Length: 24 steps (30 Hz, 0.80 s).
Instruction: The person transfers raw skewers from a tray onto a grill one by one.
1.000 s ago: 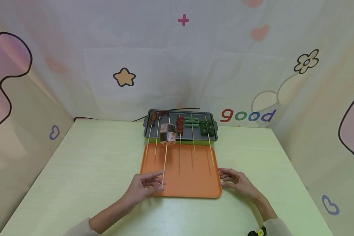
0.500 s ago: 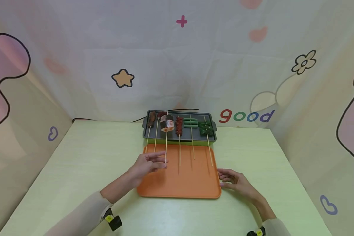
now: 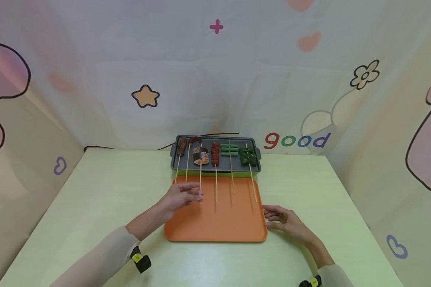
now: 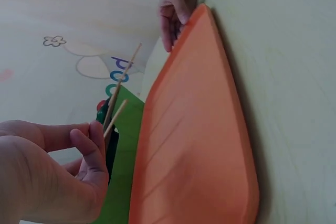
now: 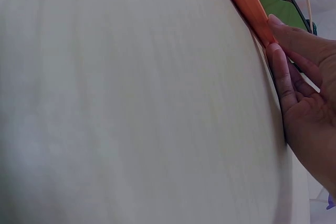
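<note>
My left grip (image 3: 181, 196) pinches the stick of the fish skewer (image 3: 200, 156).
Its food end lies on the grey grill tray (image 3: 256, 165); my right grip (image 3: 285, 221), fingers relaxed, touches the orange tray (image 3: 215, 223) edge on the surface (image 3: 93, 199).

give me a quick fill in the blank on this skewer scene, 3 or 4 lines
1. The left hand pinches the stick of the ____ skewer.
2. The right hand touches the edge of the ____ tray.
3. The grill pan holds ____ skewers.
4. The word on the backdrop right of the pan is ____.

Missing words: fish; orange; six; good
</note>
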Motion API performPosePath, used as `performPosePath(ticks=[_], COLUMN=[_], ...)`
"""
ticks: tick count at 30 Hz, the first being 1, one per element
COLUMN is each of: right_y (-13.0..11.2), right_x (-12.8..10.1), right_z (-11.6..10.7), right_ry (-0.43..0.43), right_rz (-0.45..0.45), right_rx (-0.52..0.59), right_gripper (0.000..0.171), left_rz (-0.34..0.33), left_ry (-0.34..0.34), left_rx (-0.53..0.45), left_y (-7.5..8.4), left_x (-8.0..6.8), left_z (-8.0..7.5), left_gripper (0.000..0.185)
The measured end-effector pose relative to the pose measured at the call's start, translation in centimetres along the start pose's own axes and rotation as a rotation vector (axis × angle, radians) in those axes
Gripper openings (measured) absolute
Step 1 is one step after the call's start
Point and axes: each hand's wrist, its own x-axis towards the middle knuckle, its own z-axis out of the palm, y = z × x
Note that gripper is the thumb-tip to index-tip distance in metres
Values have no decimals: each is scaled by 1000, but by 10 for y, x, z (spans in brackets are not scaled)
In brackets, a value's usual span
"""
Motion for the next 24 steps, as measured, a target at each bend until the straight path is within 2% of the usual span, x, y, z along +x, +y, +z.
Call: performPosePath(ticks=[5, 11, 17, 24], right_y=[-1, -2, -2, -1], right_x=[0, 1, 1, 3], right_z=[1, 2, 2, 3], right_ry=[1, 13, -3, -7], right_rz=[0, 0, -3, 2], right_rx=[-1, -2, 6, -3], right_gripper=[57, 57, 58, 58], left_rz=[118, 211, 250, 256], left_ry=[65, 136, 164, 176], left_rx=[76, 79, 95, 108], left_y=[-12, -20, -21, -23], left_x=[0, -5, -7, -5], left_z=[5, 12, 14, 13], left_gripper=[45, 39, 37, 37])
